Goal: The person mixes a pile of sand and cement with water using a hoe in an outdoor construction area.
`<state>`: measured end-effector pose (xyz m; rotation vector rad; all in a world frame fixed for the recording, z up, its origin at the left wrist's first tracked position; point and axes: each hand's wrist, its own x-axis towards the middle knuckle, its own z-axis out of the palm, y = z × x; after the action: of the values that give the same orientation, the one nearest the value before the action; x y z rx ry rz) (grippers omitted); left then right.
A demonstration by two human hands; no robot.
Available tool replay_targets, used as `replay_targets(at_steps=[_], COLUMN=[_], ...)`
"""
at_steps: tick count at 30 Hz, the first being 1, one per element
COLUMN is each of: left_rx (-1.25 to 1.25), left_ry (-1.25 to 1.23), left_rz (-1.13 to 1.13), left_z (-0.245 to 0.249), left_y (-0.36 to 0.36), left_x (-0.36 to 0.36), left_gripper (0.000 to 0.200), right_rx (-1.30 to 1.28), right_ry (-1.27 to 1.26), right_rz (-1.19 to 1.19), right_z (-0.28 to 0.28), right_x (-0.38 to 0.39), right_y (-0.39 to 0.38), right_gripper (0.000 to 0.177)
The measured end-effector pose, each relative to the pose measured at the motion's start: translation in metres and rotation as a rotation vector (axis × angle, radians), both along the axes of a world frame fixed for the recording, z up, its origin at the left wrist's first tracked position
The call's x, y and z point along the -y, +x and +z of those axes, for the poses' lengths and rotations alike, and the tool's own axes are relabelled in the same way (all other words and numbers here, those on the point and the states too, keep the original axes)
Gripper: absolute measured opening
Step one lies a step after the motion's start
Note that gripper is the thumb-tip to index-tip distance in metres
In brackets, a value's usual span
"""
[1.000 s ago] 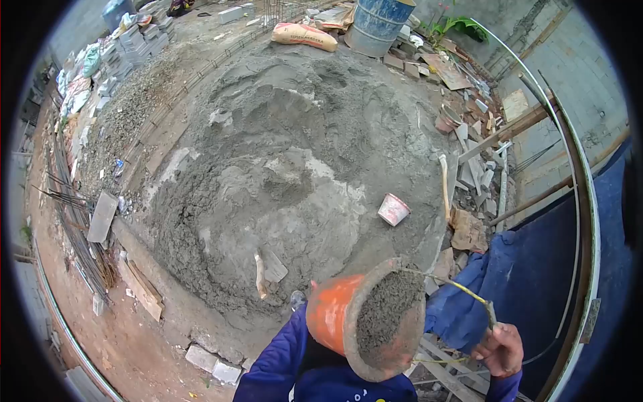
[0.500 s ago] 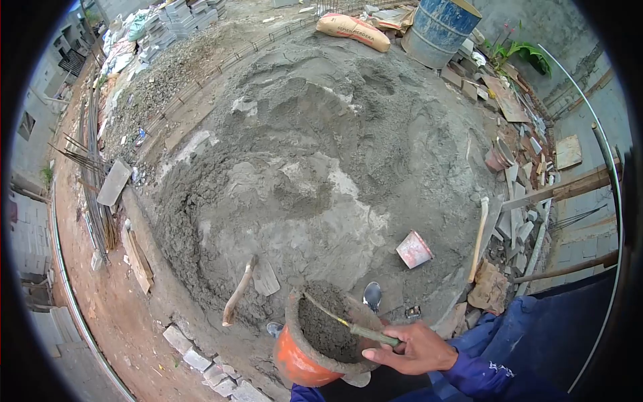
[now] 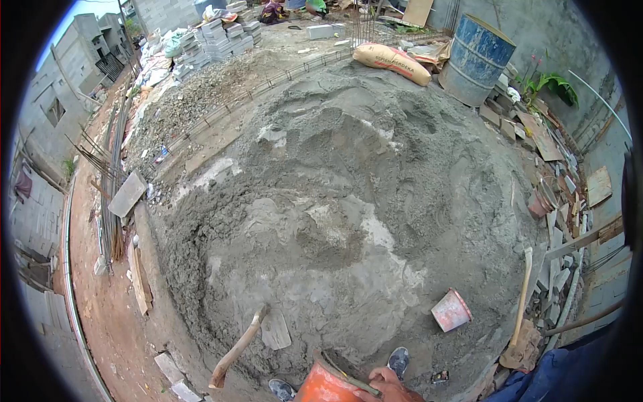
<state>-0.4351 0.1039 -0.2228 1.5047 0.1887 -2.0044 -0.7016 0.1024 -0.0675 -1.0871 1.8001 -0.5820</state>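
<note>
An orange bucket (image 3: 320, 383) with a cement-crusted rim is cut off by the bottom edge of the view. Across its opening runs a thin handle with a greenish grip, and my right hand (image 3: 390, 386) is closed around that grip. What lies inside the bucket is mostly hidden now. My left hand is out of view. Just left of the bucket, a hoe (image 3: 240, 347) with a wooden shaft rests on the wet grey mortar (image 3: 315, 301), its flat blade down. My shoes show on both sides of the bucket.
A smaller pinkish bucket (image 3: 452, 311) lies tipped on the mortar at right. Another long wooden handle (image 3: 522, 298) leans near broken blocks. Behind the mound are a cement bag (image 3: 392, 63) and a blue drum (image 3: 477, 60). Steel bars (image 3: 115, 194) lie along the left path.
My view has tilted upward, so the bucket and my right hand sit lower in the picture. The mortar inside the bucket, visible before, is now largely out of sight. My grip stays closed.
</note>
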Motion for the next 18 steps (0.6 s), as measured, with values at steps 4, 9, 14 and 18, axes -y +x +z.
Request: replay_targets(at_steps=[4,9,14,18], left_rx=[0.005,0.000,-0.003,-0.008], left_ry=[-0.011,-0.026,-0.068,-0.124], left_rz=[-0.017,0.008,0.003,-0.061], left_z=[-0.031,-0.064,-0.106,-0.156], left_y=[-0.007,-0.015,-0.008,-0.001], left_x=[0.033,0.042,0.047,0.076], left_gripper=[0.087,0.089,0.091,0.087], right_rx=[0.126,-0.035,-0.013,0.134], right_ry=[-0.011,0.175,-0.067,0.161], right_rz=[-0.186,-0.400,-0.813,-0.705], right_z=[-0.063,-0.136,-0.184,-0.230], right_x=[-0.006,-0.008,0.023,0.032], right_y=[0.013,0.016,0.018,0.007], right_gripper=[0.037,0.035,0.039,0.058])
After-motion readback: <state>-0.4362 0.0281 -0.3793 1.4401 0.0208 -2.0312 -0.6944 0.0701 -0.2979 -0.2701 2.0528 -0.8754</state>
